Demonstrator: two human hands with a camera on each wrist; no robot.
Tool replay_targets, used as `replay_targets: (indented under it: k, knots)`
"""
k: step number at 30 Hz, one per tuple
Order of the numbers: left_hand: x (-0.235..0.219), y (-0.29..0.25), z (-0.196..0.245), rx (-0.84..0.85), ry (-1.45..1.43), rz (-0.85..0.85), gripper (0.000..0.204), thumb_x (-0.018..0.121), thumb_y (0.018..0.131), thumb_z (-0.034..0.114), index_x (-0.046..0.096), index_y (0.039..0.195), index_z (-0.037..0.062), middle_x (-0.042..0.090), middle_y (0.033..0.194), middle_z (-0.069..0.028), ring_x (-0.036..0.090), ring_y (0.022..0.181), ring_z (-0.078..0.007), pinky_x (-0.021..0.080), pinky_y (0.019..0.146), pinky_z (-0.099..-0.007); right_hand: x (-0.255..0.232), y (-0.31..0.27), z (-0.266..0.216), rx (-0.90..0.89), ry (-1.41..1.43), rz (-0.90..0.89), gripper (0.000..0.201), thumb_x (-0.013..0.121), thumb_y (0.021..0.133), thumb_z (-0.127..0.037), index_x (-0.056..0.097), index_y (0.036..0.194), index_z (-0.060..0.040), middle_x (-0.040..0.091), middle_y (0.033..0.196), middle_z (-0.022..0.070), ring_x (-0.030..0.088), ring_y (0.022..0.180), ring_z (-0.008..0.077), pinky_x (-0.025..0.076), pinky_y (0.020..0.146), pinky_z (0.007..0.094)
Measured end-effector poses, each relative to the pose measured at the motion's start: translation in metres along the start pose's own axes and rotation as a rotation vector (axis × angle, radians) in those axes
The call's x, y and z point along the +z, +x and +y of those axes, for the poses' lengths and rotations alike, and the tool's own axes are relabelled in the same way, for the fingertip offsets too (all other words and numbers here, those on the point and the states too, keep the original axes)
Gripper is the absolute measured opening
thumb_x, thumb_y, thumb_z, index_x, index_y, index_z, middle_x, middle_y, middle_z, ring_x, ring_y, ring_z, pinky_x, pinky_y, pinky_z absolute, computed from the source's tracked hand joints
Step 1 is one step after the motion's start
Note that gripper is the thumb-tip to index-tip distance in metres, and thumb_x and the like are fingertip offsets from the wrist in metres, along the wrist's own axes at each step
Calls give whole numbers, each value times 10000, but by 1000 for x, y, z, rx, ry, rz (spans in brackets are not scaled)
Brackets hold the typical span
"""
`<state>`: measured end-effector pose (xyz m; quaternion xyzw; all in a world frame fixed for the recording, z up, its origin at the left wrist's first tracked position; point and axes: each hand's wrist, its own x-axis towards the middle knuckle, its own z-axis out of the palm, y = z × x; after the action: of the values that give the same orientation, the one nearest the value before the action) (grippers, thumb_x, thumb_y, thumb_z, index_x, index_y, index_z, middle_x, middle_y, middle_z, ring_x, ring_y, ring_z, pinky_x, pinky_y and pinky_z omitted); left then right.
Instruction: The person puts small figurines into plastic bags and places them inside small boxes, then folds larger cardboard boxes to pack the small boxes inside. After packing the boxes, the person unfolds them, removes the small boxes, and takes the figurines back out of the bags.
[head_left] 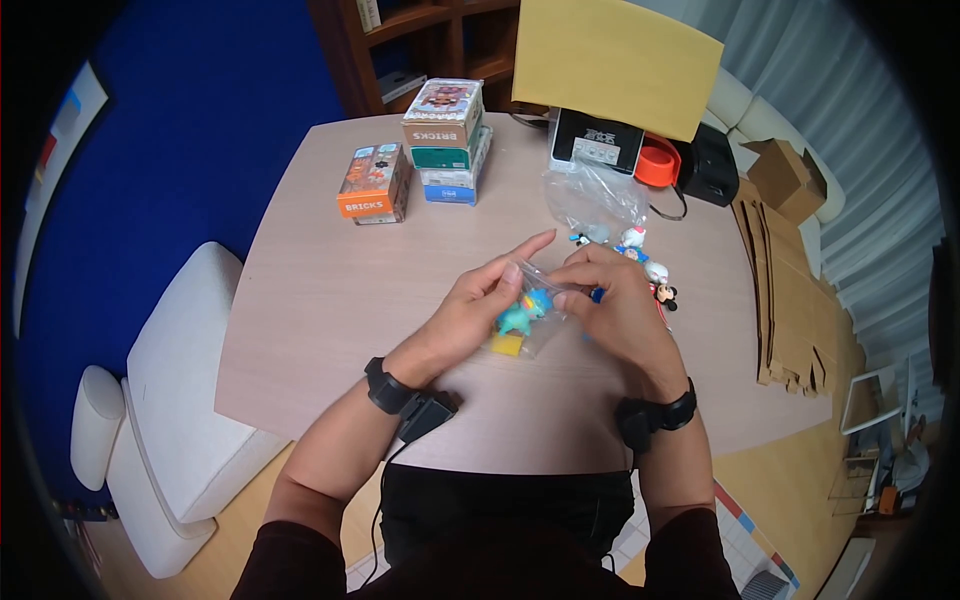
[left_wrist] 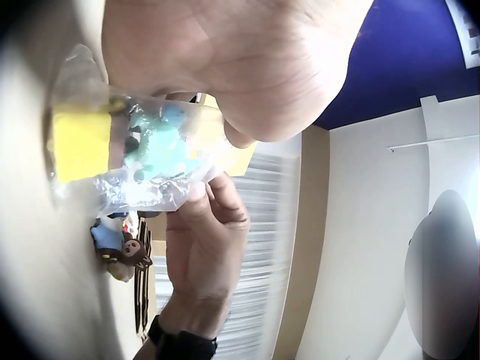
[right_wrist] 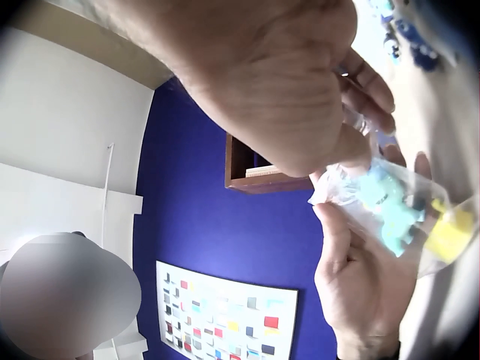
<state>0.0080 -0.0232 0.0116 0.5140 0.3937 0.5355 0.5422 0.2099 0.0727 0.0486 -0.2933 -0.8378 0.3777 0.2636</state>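
A clear plastic bag (head_left: 540, 342) hangs between my two hands, close over the table. Inside it are a turquoise toy figure (right_wrist: 390, 211) and a flat yellow piece (right_wrist: 450, 234) at the bottom. My left hand (head_left: 468, 312) holds the bag's left side near the top, thumb in front and index finger stretched out. With thumb and fingers my right hand (head_left: 622, 312) pinches the upper right edge of the bag. Just beyond the right hand stand several small toy figures (head_left: 632, 238), one with round black ears (head_left: 665, 295); part of this group is hidden behind the hand.
Brick boxes (head_left: 447, 130) are stacked at the back, with an orange box (head_left: 372, 185) to their left. An empty plastic bag (head_left: 597, 200) lies before a black-and-white box (head_left: 597, 140). Behind it stands a yellow panel (head_left: 618, 65). Folded cardboard (head_left: 785, 290) leans along the right edge.
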Motion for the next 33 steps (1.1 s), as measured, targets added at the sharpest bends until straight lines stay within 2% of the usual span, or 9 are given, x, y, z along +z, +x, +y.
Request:
replay_targets:
  k: [4,7,9,13,15,21,27,31,33]
  knots:
    - [-4,2,-6,34,12,22,591,475,1165,363,390,1653,41,564,1525,-71,535,1315,-101,422,1160,-320,-6,1,10,-45,22,54,226,811,792,99,802,998,5,703,924,47,673,882,160,534,798,277]
    - [-1,-1,0,-37,112,-1,581,562,1139,274,402,1643,34,608,1476,-67,553,1296,-93,440,1140,-313,-8,0,5,-82,142,154,180,782,830,109,786,990,26,729,898,56,666,794,133,536,739,270]
    - [-4,0,-11,-181,131,-67,552,651,1095,200,484,1587,17,665,1389,-54,605,1221,-95,485,1088,-300,-9,-1,1,160,469,131,155,722,890,88,790,1013,22,759,925,97,691,736,131,549,686,293]
    - [2,0,-9,-185,82,32,431,680,1076,187,614,1453,-12,725,1206,-59,674,1047,-88,593,926,-273,-23,5,11,137,518,320,131,697,928,60,786,1020,32,760,875,103,693,728,112,549,672,289]
    - [-1,1,-12,-163,106,101,433,685,1074,197,620,1428,-43,733,1179,-68,697,1042,-112,617,923,-289,-33,6,19,208,-20,396,150,686,925,36,788,1035,25,743,792,125,707,709,150,558,680,305]
    - [-2,1,-14,-219,50,209,364,718,1054,194,705,1347,-22,726,1223,-68,671,1032,-118,563,929,-286,-38,7,42,84,-328,383,166,687,889,-35,809,1001,-41,751,869,211,733,777,372,581,746,425]
    - [-5,1,-15,-195,-21,224,283,726,1045,177,771,1219,-41,768,1023,-60,683,936,-113,565,870,-286,-50,6,59,227,-559,454,147,687,897,-83,812,971,-68,761,893,199,737,836,389,581,783,477]
    - [-5,2,-15,-197,-41,258,253,750,1022,146,780,1186,-45,772,1019,-70,689,912,-121,570,855,-289,-49,9,69,242,-494,425,145,689,884,-65,812,963,-69,765,886,176,734,880,378,579,799,471]
    - [-6,1,-16,-196,22,261,217,784,989,113,787,1144,-38,773,1016,-75,698,891,-130,579,833,-297,-46,9,76,69,-591,511,141,687,871,-41,810,934,-64,767,874,160,725,938,362,576,819,465]
